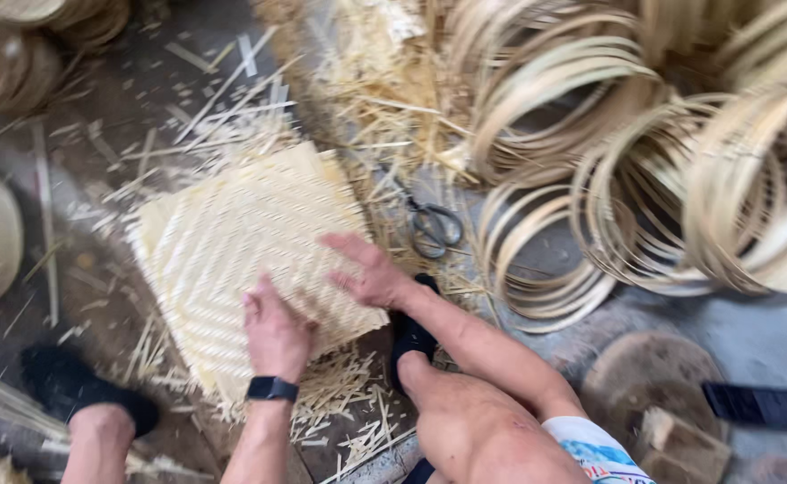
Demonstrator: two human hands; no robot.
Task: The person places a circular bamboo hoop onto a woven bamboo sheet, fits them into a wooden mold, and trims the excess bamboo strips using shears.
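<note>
Your left hand (277, 333) lies flat, fingers loosely spread, on the woven mat (232, 242); your right hand (366, 269) presses open-palmed near its right edge. Neither seems to grip, though blur makes that uncertain. The pale herringbone mat lies on the floor, scissors (435, 228) and bamboo hoops (680, 179) crowding its right.

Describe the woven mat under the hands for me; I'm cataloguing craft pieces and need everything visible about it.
The woven mat is a pale yellow, roughly square panel of thin flat strips, likely bamboo, plaited in a diagonal herringbone pattern. It lies flat on the floor, turned corner-wise, seemingly atop similar sheets, amid loose splinters. The left hand presses its lower part and the right hand lies flat on its right edge. Its edges look untrimmed.
</note>
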